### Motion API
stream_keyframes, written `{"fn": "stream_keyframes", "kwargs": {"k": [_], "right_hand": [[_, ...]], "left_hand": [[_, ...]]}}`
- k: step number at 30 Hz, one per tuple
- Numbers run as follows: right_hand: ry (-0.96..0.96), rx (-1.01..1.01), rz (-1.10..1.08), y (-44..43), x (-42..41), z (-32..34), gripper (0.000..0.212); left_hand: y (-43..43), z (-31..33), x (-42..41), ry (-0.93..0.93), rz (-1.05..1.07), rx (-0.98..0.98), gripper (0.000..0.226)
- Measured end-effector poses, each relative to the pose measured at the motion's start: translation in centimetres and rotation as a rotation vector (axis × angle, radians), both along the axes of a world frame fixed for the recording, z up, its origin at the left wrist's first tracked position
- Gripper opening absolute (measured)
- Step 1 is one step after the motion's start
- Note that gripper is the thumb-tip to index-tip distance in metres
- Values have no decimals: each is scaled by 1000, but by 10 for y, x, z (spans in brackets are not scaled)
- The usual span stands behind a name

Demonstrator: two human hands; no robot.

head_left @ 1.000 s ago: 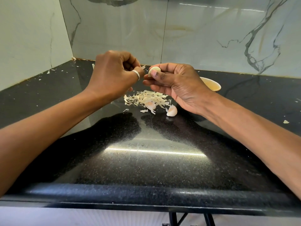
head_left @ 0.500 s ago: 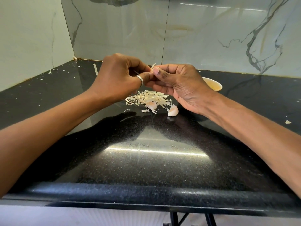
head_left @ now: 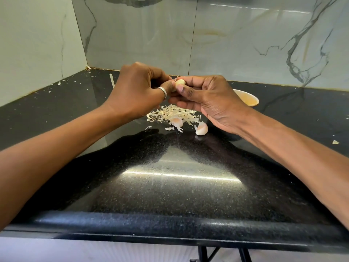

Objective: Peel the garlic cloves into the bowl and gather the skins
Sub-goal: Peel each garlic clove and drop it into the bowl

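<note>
Most of the bowl (head_left: pixel 246 97) sits behind the right hand (head_left: pixel 213 104); fingers (head_left: pixel 184 90) apparently cover much of the clove (head_left: pixel 180 82).

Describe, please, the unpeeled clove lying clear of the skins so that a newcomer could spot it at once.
On the black counter lies a pile of skins. The clove sits just right of the pile, below the right hand. Unlike the other clove, half buried in skins, it rests on bare counter.
</note>
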State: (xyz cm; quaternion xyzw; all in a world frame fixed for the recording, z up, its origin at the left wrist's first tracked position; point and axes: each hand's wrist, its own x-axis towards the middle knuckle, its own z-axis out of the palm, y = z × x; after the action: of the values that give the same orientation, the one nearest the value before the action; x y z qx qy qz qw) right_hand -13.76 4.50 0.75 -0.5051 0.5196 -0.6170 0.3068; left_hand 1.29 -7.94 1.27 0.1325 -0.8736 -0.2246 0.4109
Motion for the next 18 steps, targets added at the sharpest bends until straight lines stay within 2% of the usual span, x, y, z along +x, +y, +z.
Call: {"fn": "stream_keyframes", "kwargs": {"k": [9,13,18], "right_hand": [[13,18,9,0,4,-1,31],[-56,12,10,1,2,1,29],[-160,6,23,2,-1,5,24]], "left_hand": [[0,1,-1,35,110,-20,14],[-2,5,0,76,179,-9,8],[-1,3,1,36,127,-26,6]]}}
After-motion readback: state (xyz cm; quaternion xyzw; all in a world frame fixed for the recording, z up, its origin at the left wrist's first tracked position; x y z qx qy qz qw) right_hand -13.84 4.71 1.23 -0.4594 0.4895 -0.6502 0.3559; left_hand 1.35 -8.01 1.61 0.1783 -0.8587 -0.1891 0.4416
